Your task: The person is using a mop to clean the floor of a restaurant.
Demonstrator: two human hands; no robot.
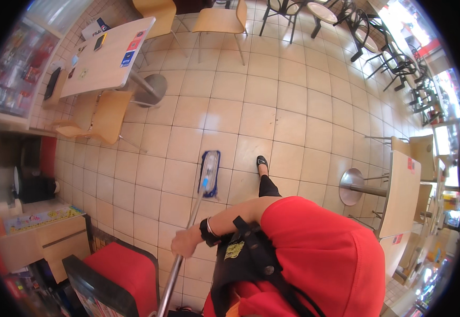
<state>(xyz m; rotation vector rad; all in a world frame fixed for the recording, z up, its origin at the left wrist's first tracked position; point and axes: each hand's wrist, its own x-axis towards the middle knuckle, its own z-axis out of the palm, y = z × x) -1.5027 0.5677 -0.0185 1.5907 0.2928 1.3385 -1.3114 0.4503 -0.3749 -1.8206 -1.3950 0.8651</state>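
Observation:
My right hand [185, 243] is wrapped round the metal pole of a flat mop [193, 212], with a dark watch on the wrist. From the lower edge the pole slants away to a blue-edged mop head [210, 171] lying on the tiled floor [230, 116]. The pole's upper end runs out of the picture. My left hand does not show. I wear a red shirt [325, 253] and a black apron [240, 253]. One foot in a black shoe [261, 160] stands just right of the mop head.
A wooden table [108, 63] with yellow chairs [219, 25] stands far left. Black chairs [365, 39] line the far right. Another table [399, 193] is on a round base at right. Near left are a red-padded seat [124, 272] and a counter [63, 238].

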